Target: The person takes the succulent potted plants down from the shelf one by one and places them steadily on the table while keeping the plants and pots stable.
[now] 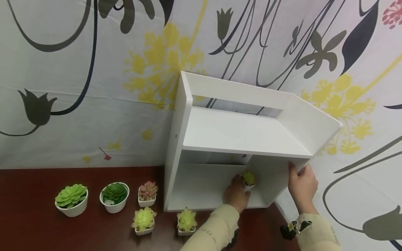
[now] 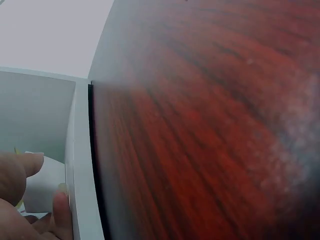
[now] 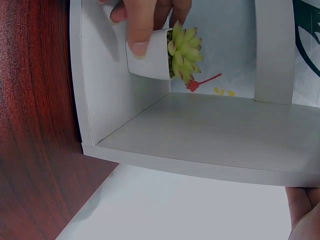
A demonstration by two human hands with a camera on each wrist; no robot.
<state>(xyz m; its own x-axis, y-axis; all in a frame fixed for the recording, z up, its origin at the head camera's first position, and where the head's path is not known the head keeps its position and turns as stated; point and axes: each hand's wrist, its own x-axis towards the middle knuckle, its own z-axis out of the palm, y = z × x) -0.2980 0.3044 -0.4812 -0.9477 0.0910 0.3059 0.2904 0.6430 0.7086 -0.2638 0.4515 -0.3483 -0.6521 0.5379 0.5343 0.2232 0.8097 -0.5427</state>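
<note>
In the head view my left hand (image 1: 237,193) reaches into the lower compartment of a white shelf unit (image 1: 245,136). It grips a small white pot (image 3: 147,55) holding a yellow-green artificial succulent (image 1: 248,178). In the right wrist view its thumb lies along the pot's side, with other fingers behind. I cannot tell whether the pot touches the compartment floor. My right hand (image 1: 303,184) holds the front edge of the unit's right side panel; part of its fingers is hidden. Fingers and the pot (image 2: 45,190) show at the lower left of the left wrist view.
On the dark red wooden table (image 1: 28,195) left of the unit stand a light green succulent (image 1: 71,200), a dark green one (image 1: 114,197), a pinkish one (image 1: 147,194) and a yellow-green one (image 1: 143,221). Another yellow-green succulent (image 1: 186,221) stands before the unit. Behind hangs flower-patterned cloth (image 1: 110,76).
</note>
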